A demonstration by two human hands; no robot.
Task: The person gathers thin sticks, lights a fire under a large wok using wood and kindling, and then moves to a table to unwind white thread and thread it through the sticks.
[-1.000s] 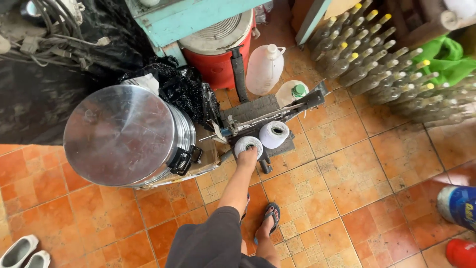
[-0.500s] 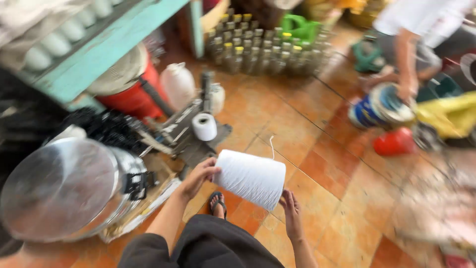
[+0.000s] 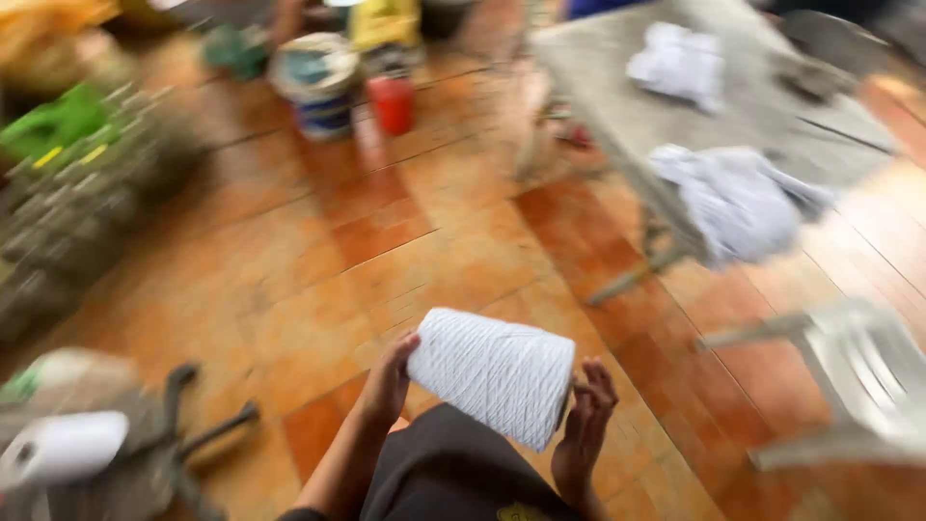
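A large white cone of thread (image 3: 494, 374) lies sideways between my two hands, low in the head view. My left hand (image 3: 389, 379) presses its narrower end. My right hand (image 3: 585, 417) supports the wider end with fingers spread against it. Both hands hold the cone above my dark-clothed lap. The picture is blurred by head motion.
Orange floor tiles (image 3: 386, 251) spread ahead. A grey table (image 3: 617, 87) with white cloth heaps (image 3: 735, 198) stands at right, a pale plastic chair (image 3: 858, 376) nearer. A red can (image 3: 393, 102) and a bucket (image 3: 313, 85) sit at the back. Another white cone (image 3: 63, 449) sits at bottom left.
My view has swung right, away from the metal drum and winder stand toward the table. The white cone, lifted off the stand earlier, stays held in both hands.
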